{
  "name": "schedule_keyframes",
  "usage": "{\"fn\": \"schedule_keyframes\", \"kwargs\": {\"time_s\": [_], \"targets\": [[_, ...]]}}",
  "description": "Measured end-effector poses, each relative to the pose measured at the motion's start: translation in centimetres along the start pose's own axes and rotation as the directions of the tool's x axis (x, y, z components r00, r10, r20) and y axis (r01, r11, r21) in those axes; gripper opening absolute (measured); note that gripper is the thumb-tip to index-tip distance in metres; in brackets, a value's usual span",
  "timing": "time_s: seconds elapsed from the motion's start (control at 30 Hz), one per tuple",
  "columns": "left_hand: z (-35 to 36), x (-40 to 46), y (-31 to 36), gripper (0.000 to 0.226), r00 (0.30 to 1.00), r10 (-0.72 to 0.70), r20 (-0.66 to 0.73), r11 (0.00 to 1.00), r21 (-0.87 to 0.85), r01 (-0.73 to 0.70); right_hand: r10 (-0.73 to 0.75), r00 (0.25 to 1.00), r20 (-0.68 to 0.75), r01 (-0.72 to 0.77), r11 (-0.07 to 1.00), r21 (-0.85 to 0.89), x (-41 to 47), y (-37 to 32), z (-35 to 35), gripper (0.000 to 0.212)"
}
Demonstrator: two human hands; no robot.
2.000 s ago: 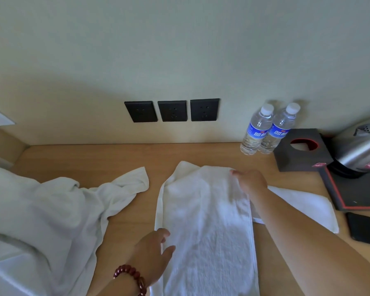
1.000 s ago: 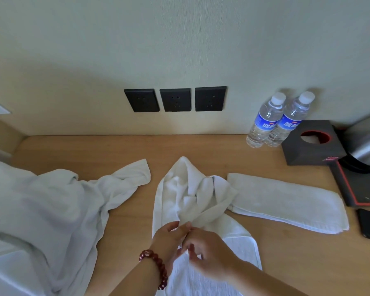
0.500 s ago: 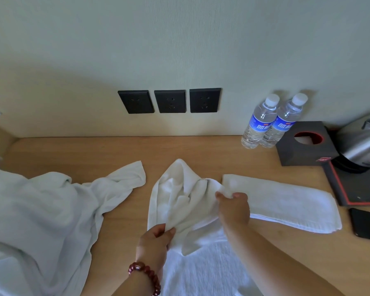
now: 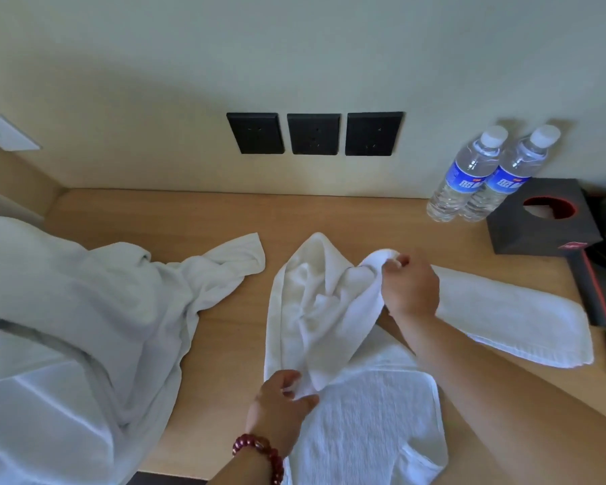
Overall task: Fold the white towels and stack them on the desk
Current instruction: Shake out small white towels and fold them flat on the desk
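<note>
Fingers point(image 4: 394, 262) of right hand point(image 4: 410, 288) curl round and pinch a bunched end of the middle towel point(image 4: 329, 309), lifted off the desk point(image 4: 224, 337) toward the back edge. Left hand point(image 4: 282, 402) at the front edge, thumb and fingertips pinching the same towel's fabric where the raised part meets the flat part. Beaded bracelet point(image 4: 259, 453) on left wrist.

Middle towel: centre of desk, lower half flat and hanging over the front edge, upper half rumpled and pulled up between the two hands. Folded towel point(image 4: 515, 327) lies flat just right of it, toward the right edge, partly behind the right forearm. Unfolded white pile point(image 4: 84, 327) covers the left side, one corner reaching toward the centre.

Step, as judged: mid-fold on the middle towel, far end being carried over; fold not laid down, cloth wrinkled. One towel looks finished, pile untouched, so roughly early-to-mid task.

Next move likely calls for: both hands holding the cloth taut, laying the end down with edges matched, smoothing flat, then stacking on the folded towel. Risk: bunched fabric gives a lopsided fold.

Back right corner: two water bottles point(image 4: 483, 173), black tissue box point(image 4: 543, 215). Three black sockets point(image 4: 314, 133) on the wall.
</note>
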State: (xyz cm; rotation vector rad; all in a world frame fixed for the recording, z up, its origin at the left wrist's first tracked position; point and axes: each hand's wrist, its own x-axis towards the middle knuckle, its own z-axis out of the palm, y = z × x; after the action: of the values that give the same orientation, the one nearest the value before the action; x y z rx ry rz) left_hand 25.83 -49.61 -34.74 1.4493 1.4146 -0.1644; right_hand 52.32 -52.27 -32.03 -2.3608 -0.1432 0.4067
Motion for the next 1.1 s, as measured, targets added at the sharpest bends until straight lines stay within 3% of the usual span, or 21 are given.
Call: {"fn": "schedule_keyframes", "kwargs": {"time_s": [0.13,0.2,0.33,0.4,0.5,0.57,0.63,0.7,0.77,0.83,0.97,1.1], "targets": [[0.0,-2.4,-2.6,0.056,0.992,-0.023,-0.127,0.990,0.135,0.041,-0.329,0.942,0.072,0.326,0.944,0.048,2.7,-4.7,-2.2,0.008],[-0.2,-2.7,-3.9,0.070,0.982,-0.064,-0.178,0.977,0.189,0.098,-0.413,0.910,0.021,0.409,0.906,0.108,5.1,-7.2,-3.7,0.012],[-0.6,-1.5,-4.7,0.085,0.960,-0.078,-0.269,0.936,0.313,0.164,-0.234,0.945,-0.230,0.302,0.895,0.330,11.4,-11.0,-6.1,0.021],[-0.9,-0.5,-3.9,0.069,0.951,-0.087,-0.297,0.923,0.336,0.189,-0.147,0.953,-0.266,0.250,0.878,0.408,13.6,-11.8,-7.0,0.016],[-0.9,0.5,-2.5,0.019,0.962,-0.036,-0.270,0.958,0.264,0.110,-0.131,0.951,-0.282,0.235,0.895,0.379,14.7,-11.9,-7.9,0.017],[-1.3,1.4,-1.5,0.010,0.950,0.006,-0.312,0.972,0.225,0.067,-0.185,0.939,-0.291,0.276,0.910,0.309,14.1,-11.5,-8.5,0.021],[-2.4,3.4,-0.2,0.018,0.931,0.044,-0.362,0.974,0.224,0.041,-0.272,0.919,-0.286,0.338,0.917,0.214,13.3,-10.7,-8.8,0.023],[-3.8,5.7,1.7,0.025,0.902,0.182,-0.392,0.953,0.298,-0.063,-0.333,0.904,-0.267,0.380,0.913,0.148,12.8,-9.9,-8.8,0.011],[-5.1,7.8,4.6,0.026,0.801,0.446,-0.399,0.852,0.462,-0.244,-0.403,0.874,-0.271,0.441,0.892,0.096,11.7,-9.3,-8.3,0.018],[-6.0,9.0,8.0,0.028,0.711,0.597,-0.372,0.773,0.503,-0.386,-0.495,0.832,-0.251,0.527,0.847,0.075,10.0,-8.6,-7.3,0.018],[-6.7,9.0,11.4,0.033,0.601,0.654,-0.459,0.753,0.464,-0.466,-0.655,0.752,-0.079,0.659,0.750,0.054,5.9,-6.8,-4.3,0.008],[-5.3,7.2,7.5,0.054,0.657,0.553,-0.512,0.833,0.372,-0.410,-0.621,0.780,0.069,0.611,0.781,0.128,2.1,-5.0,-1.2,0.013]]}}
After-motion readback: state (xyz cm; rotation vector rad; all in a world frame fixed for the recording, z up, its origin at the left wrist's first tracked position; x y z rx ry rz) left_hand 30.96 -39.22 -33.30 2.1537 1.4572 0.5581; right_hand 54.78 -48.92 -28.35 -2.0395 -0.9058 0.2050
